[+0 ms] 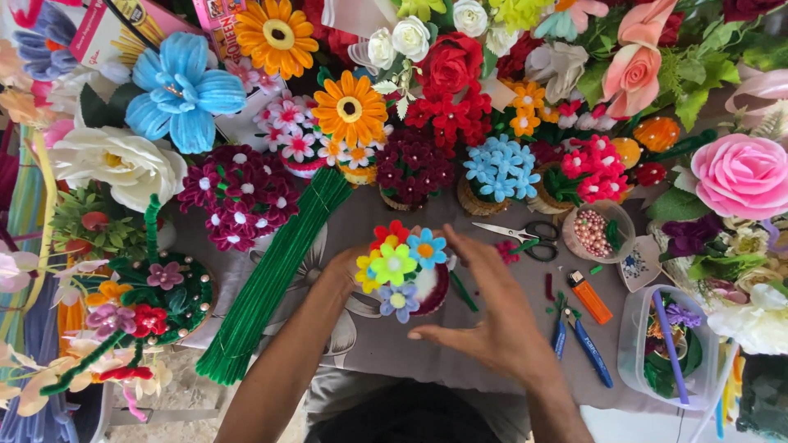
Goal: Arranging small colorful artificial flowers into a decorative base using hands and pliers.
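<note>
Posy: small multicoloured pipe-cleaner flowers, centre of the cloth-covered table, between both hands.
Axis: pot mostly hidden beneath; flower heads face up toward the camera.
Left hand: behind the posy's left side, touching it; grip hidden, cannot tell.
Right hand: open, fingers spread, hovering just right of the posy, holding nothing.
Nearer hand: left.
Left flank: green stem bundle, lying diagonally.
Right flank: scissors, orange cutter, blue pliers.
Obstruction: none between right hand and posy.

Light: bright, even, soft shadows | focus: sharp centre | edges: bent, perhaps slightly blurred
</note>
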